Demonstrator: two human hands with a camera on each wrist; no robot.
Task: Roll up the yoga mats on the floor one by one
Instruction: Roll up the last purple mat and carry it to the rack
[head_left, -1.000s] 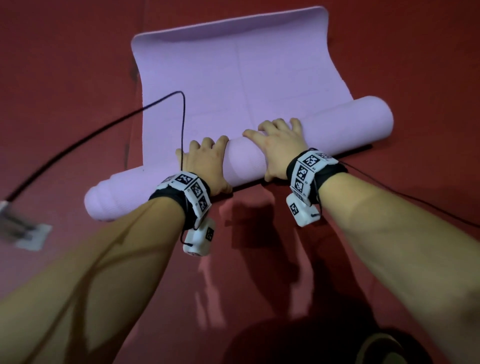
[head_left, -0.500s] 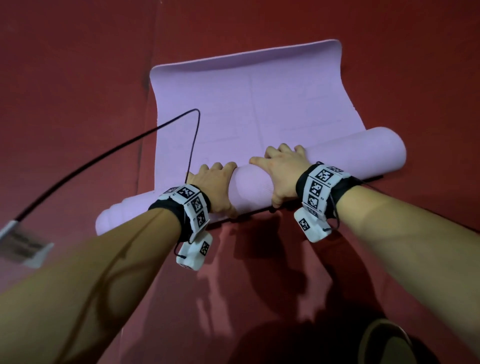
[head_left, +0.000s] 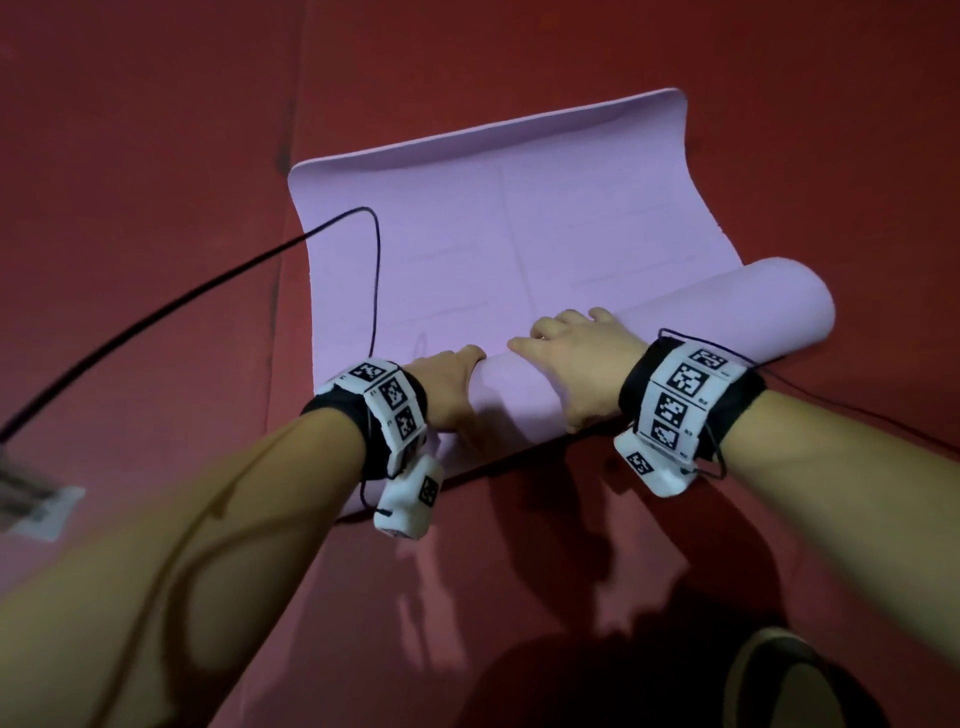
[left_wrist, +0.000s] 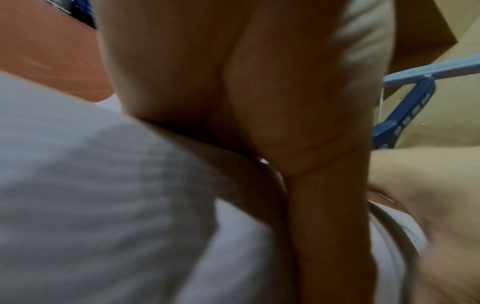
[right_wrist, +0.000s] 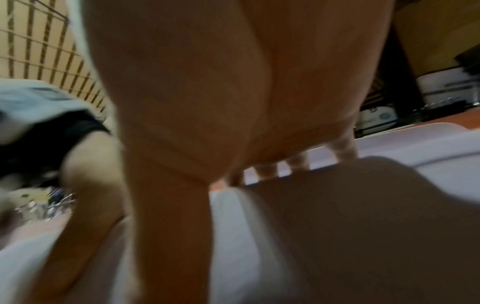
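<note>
Forearms reach out from you to the roll (head_left: 524, 395), and both hands lie on top of it side by side. Your left hand (head_left: 449, 387) and your right hand (head_left: 576, 364) press down with fingers draped over the crest, loosely spread, pushing, not pinching. The lilac yoga mat (head_left: 498, 223) lies on the red floor (head_left: 156, 156); its near part is wound into that thick roll, its far part lies flat with the far edge curling up. You are mid-roll, I judge, over halfway. Next, push the roll away evenly with both palms so the ends stay level. A black cable (head_left: 374, 270) lies across the flat part, so clear it first. No containers show
</note>
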